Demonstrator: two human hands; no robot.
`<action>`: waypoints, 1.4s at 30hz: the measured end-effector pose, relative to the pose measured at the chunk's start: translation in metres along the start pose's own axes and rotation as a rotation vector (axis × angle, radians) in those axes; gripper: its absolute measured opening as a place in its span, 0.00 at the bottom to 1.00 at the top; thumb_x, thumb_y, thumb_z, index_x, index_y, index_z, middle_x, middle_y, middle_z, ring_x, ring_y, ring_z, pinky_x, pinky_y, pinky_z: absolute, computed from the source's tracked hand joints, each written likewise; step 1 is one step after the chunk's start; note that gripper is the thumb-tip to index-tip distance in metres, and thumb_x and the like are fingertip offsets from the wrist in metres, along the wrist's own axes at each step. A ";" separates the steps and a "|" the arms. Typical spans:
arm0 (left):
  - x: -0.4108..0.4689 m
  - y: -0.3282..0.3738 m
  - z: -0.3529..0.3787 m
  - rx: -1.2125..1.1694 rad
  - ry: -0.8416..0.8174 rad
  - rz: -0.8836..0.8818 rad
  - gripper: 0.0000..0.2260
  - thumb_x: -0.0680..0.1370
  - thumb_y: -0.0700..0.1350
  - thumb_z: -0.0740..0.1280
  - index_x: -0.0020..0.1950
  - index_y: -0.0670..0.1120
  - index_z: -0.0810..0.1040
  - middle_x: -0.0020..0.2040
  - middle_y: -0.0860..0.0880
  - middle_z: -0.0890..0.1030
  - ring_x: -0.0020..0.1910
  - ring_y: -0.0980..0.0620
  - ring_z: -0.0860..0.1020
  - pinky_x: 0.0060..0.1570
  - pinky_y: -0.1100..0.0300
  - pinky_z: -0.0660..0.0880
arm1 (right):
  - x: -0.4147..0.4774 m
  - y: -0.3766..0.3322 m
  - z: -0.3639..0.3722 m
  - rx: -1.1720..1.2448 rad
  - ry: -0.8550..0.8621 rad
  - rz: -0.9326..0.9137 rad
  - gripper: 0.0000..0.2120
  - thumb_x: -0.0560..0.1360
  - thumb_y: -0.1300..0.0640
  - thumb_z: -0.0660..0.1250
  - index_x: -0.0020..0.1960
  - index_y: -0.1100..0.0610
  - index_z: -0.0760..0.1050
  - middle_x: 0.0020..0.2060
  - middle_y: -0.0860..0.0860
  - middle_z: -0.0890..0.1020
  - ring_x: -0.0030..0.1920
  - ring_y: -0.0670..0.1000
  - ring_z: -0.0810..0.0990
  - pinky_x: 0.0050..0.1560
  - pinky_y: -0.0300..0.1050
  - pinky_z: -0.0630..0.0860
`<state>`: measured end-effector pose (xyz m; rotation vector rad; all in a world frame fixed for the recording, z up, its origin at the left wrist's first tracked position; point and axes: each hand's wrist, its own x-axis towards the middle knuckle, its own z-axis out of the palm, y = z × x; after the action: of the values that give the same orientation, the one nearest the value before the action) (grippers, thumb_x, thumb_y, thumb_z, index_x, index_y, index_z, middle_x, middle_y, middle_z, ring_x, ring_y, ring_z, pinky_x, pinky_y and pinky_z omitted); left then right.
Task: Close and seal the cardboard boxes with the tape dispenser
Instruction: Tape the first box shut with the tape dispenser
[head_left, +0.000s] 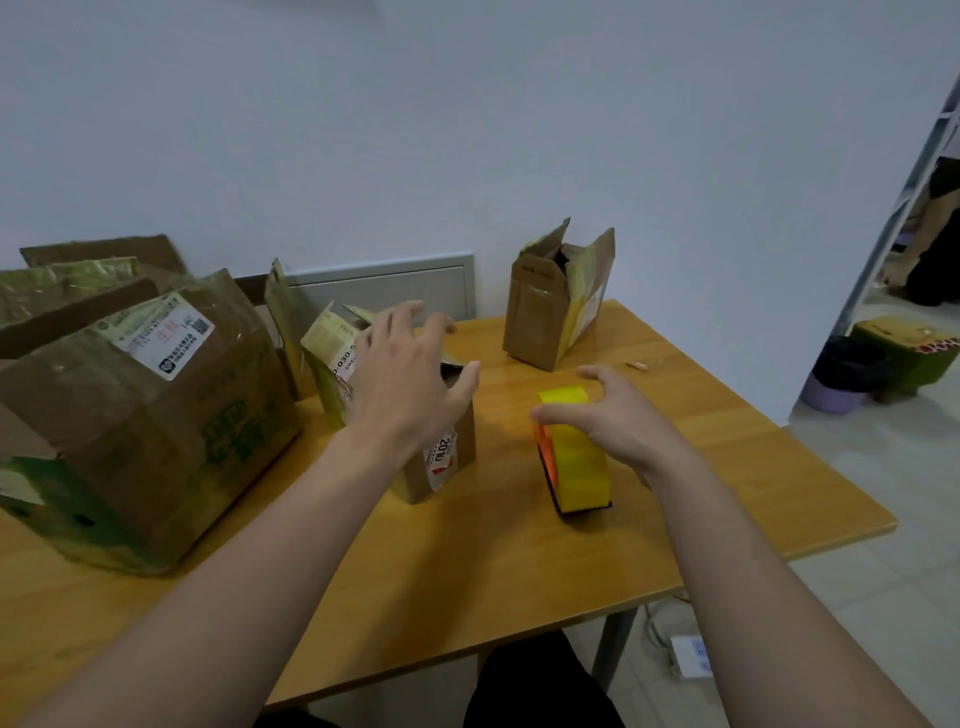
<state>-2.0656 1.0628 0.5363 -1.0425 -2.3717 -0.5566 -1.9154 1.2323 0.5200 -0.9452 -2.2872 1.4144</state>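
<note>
Hovering over the small box (460, 441) at mid-desk, your left hand (410, 379) has its fingers spread apart and holds nothing. Your right hand (618, 415) curves over the yellow tape dispenser (576, 457), which stands on the desk (467, 571) just right of that box; whether the hand grips it cannot be told. A large box (145, 415) sits at the left, and a tall box (545, 312) stands open at the far edge.
</note>
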 end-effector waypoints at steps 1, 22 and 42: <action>-0.001 0.006 0.001 -0.042 0.043 0.076 0.19 0.79 0.59 0.65 0.66 0.51 0.76 0.69 0.45 0.73 0.71 0.45 0.69 0.70 0.45 0.68 | 0.001 0.003 -0.001 -0.101 -0.002 0.003 0.50 0.62 0.37 0.81 0.78 0.48 0.63 0.74 0.51 0.70 0.71 0.56 0.71 0.61 0.53 0.74; -0.051 0.009 0.050 -0.578 -0.735 -0.189 0.31 0.78 0.40 0.73 0.79 0.50 0.67 0.69 0.51 0.74 0.59 0.54 0.78 0.57 0.55 0.80 | 0.028 -0.001 -0.035 -0.603 -0.335 -0.162 0.37 0.50 0.42 0.83 0.57 0.48 0.78 0.50 0.46 0.81 0.49 0.49 0.80 0.42 0.47 0.77; -0.084 0.010 0.042 -0.915 -0.575 -0.805 0.17 0.71 0.38 0.81 0.57 0.43 0.80 0.49 0.54 0.75 0.41 0.53 0.82 0.41 0.61 0.83 | -0.001 -0.019 -0.020 -0.639 -0.438 -0.174 0.30 0.56 0.39 0.84 0.54 0.47 0.79 0.49 0.46 0.81 0.49 0.48 0.80 0.40 0.44 0.75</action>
<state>-2.0202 1.0444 0.4558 -0.5089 -3.0842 -1.9912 -1.9113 1.2394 0.5461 -0.5883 -3.1605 0.8820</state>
